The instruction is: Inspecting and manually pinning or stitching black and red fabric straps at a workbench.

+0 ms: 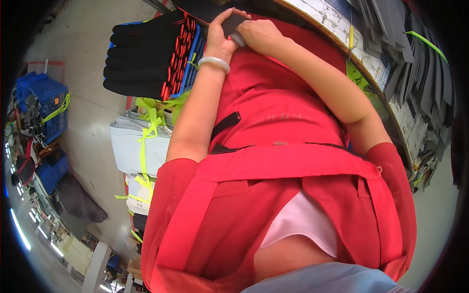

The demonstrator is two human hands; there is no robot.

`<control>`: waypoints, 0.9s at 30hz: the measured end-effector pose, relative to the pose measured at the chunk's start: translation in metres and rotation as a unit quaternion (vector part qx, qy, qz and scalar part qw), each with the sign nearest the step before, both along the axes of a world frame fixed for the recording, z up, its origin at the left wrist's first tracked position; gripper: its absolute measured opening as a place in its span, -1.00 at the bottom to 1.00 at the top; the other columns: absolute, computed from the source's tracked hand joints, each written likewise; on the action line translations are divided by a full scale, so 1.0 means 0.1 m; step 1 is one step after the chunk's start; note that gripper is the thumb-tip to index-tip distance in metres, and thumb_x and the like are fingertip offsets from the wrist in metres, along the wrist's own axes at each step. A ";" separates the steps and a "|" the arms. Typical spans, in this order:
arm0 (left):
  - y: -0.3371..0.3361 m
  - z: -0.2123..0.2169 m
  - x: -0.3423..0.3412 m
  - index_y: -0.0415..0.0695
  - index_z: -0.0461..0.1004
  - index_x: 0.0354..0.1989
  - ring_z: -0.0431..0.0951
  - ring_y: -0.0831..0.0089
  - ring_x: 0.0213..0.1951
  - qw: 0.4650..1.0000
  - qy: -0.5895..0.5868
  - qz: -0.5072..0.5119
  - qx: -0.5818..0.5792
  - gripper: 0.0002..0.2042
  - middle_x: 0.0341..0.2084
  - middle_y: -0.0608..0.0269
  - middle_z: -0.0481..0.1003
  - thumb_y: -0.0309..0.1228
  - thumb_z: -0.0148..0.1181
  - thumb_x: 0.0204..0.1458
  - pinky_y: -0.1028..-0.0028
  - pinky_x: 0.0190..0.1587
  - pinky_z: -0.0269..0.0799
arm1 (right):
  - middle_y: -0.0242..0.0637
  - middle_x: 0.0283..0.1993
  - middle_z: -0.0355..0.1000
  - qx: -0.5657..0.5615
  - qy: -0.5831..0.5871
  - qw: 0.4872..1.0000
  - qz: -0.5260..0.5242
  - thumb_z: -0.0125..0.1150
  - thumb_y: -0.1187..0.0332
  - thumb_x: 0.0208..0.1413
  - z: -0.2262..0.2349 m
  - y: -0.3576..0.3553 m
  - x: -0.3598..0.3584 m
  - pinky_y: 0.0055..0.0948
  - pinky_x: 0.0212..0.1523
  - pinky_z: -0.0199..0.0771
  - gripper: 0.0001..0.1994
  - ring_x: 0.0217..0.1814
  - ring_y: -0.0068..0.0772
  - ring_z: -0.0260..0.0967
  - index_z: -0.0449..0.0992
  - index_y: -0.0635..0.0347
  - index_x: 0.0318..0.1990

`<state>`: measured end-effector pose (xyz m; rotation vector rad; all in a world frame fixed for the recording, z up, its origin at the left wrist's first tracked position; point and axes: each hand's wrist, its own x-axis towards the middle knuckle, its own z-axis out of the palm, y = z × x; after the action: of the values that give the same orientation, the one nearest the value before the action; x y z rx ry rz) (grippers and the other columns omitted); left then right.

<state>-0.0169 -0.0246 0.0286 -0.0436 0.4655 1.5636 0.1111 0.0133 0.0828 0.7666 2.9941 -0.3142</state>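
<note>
My left hand (221, 35), with a pale bangle (214, 62) on its wrist, and my right hand (261, 34) meet at the top of the view, above my red apron (273, 166). Both grip one small dark grey flat piece (232, 23) between them. My left fingers wrap over its top edge and my right hand closes on its lower right side. Most of the piece is hidden by the fingers.
A blue crate (194, 58) holds stacked black pieces with red edges (144, 56) on the left. Below it lie white bundles tied with yellow-green strap (139, 144). A curved worktable edge (376, 80) runs on the right, with grey sheets (422, 68) on it. More blue crates (46, 105) stand far left.
</note>
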 end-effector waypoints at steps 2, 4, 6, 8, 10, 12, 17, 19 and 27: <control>0.03 -0.05 0.04 -0.27 0.44 -0.31 0.53 0.09 -0.22 1.000 -0.023 -0.021 -0.005 -0.85 -0.37 0.01 0.53 -0.44 0.12 0.01 0.18 0.02 0.43 | -0.11 -0.22 0.51 -0.026 -0.011 0.999 0.018 0.02 0.47 0.03 0.03 0.00 0.03 -0.20 -0.39 0.52 -0.82 -0.28 -0.08 0.51 0.47 0.19 -0.20; -0.01 -0.07 -0.02 -0.29 0.42 -0.24 0.49 0.08 -0.10 1.000 -0.009 -0.029 -0.006 -0.82 -0.30 -0.01 0.51 -0.42 0.04 0.08 0.15 0.10 0.35 | -0.15 -0.19 0.51 -0.041 0.059 0.997 0.010 0.02 0.48 0.03 0.14 -0.17 0.17 -0.20 -0.38 0.52 -0.79 -0.28 -0.06 0.51 0.47 0.16 -0.16; 0.00 -0.11 -0.07 -0.30 0.42 -0.24 0.48 0.08 -0.09 0.998 -0.039 -0.037 0.015 -0.81 -0.29 -0.02 0.51 -0.42 0.04 0.08 0.16 0.11 0.35 | -0.18 -0.16 0.51 -0.053 0.118 0.992 -0.004 0.01 0.49 0.03 0.17 -0.24 0.31 -0.19 -0.37 0.52 -0.75 -0.28 -0.05 0.50 0.47 0.13 -0.11; 0.04 -0.15 -0.05 -0.30 0.41 -0.22 0.46 0.09 -0.08 0.995 -0.059 -0.050 0.062 -0.80 -0.27 -0.02 0.50 -0.41 0.04 0.08 0.17 0.12 0.34 | -0.23 -0.12 0.49 -0.080 0.155 0.984 -0.038 -0.01 0.50 0.04 0.12 -0.25 0.40 -0.16 -0.33 0.50 -0.70 -0.27 -0.01 0.48 0.45 0.06 -0.04; 0.08 -0.18 0.01 -0.29 0.41 -0.22 0.47 0.10 -0.10 0.996 -0.063 -0.036 0.060 -0.80 -0.27 -0.02 0.50 -0.42 0.05 0.08 0.17 0.13 0.33 | -0.21 -0.13 0.49 -0.063 0.153 0.986 -0.036 -0.03 0.50 0.05 0.05 -0.08 0.22 -0.14 -0.31 0.50 -0.71 -0.27 0.00 0.48 0.45 0.07 -0.05; 0.07 -0.04 -0.02 -0.28 0.41 -0.24 0.47 0.17 -0.13 0.997 -0.053 -0.022 0.049 -0.83 -0.30 0.00 0.49 -0.44 0.05 0.08 0.22 0.16 0.31 | -0.14 -0.18 0.48 -0.064 0.180 0.981 -0.021 -0.06 0.48 0.05 -0.07 0.02 0.05 -0.12 -0.30 0.49 -0.72 -0.26 0.04 0.47 0.46 0.07 -0.07; -0.49 0.40 0.04 -0.25 0.48 -0.36 0.55 0.28 -0.30 0.998 0.014 0.027 0.052 -0.91 -0.39 0.13 0.54 -0.50 0.08 0.05 0.32 -0.12 0.50 | -0.11 -0.14 0.49 -0.096 0.266 0.953 0.109 0.03 0.47 0.12 0.13 -0.28 0.27 -0.22 -0.26 0.50 -0.75 -0.19 -0.05 0.49 0.48 0.11 -0.04; -0.78 0.40 -0.03 -0.22 0.47 -0.26 0.53 0.35 -0.22 0.996 -0.033 0.056 0.062 -0.90 -0.34 0.18 0.51 -0.50 0.06 0.10 0.38 -0.08 0.47 | -0.14 -0.05 0.51 -0.176 0.276 0.943 0.067 0.12 0.43 0.14 0.31 -0.36 0.37 -0.39 -0.28 0.52 -0.74 -0.23 -0.27 0.53 0.52 0.10 0.00; -1.47 1.26 0.48 -0.29 0.33 0.00 0.55 0.20 -0.15 0.974 0.128 -0.149 0.114 -0.71 -0.24 0.06 0.49 -0.38 0.05 0.18 0.28 -0.03 0.47 | -0.01 0.13 0.36 -0.830 0.281 0.480 -0.049 0.11 0.18 0.20 1.05 -0.26 -0.18 -0.26 0.02 0.46 -0.39 -0.01 -0.23 0.45 0.09 0.24 0.33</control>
<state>0.0312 -0.1719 0.1548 0.3937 0.4668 1.3201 0.0933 -0.0127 0.1877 0.4007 1.2161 -3.0054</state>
